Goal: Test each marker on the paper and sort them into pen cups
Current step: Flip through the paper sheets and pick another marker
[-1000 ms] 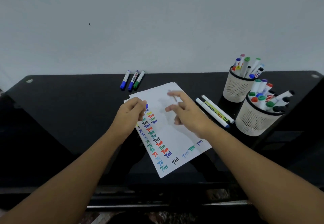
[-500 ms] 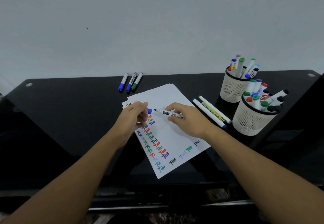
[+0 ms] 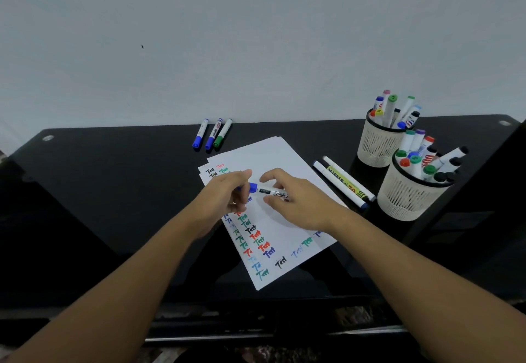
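On the black desk (image 3: 113, 192) lies the written-on paper (image 3: 279, 163), two pen cups (image 3: 410, 197) of markers standing well to its right, while above the sheet the left hand (image 3: 225, 195) grips the blue cap and the right hand (image 3: 299, 200) pinches the barrel of one marker (image 3: 270, 191).

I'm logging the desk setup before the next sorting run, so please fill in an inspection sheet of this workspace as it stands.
Surface: glossy black table, reflective.
Job's things: stacked paper with coloured test words; blue-capped marker over it; two white pen cups, both holding markers.
Clutter: three markers at the far edge; two long markers between paper and cups.
Hands: left hand grips the blue cap end; right hand holds the barrel.
Cables: nothing seen.
Surroundings: plain pale wall behind.
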A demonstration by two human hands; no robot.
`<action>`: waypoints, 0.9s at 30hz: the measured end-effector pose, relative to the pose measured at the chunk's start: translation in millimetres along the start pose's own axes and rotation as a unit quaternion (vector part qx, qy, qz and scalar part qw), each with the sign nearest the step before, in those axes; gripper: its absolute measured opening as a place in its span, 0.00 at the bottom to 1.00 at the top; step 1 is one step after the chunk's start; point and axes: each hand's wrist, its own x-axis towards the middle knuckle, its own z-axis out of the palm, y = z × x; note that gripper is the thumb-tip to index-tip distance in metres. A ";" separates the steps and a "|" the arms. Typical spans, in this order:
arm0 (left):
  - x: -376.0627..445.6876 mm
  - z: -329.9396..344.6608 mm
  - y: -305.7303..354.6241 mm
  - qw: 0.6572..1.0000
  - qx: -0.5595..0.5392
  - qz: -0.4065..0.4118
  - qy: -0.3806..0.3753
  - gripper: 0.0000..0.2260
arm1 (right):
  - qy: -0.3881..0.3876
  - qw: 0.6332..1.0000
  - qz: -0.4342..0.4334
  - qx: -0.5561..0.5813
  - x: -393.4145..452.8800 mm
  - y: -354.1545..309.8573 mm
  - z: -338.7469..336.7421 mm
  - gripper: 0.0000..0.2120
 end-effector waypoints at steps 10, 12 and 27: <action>-5.9 -2.4 19.9 0.998 0.026 0.001 -0.061 0.20 | 0.011 0.996 -0.063 -0.061 -5.0 -3.4 -9.6 0.25; -7.0 -2.4 26.1 0.996 0.051 -0.003 -0.074 0.19 | 0.017 0.996 -0.069 -0.045 -8.8 -2.7 -8.5 0.25; 4.4 -11.7 -34.3 0.882 0.467 0.061 0.001 0.36 | 0.147 0.984 -0.020 0.094 -9.2 2.4 -8.4 0.22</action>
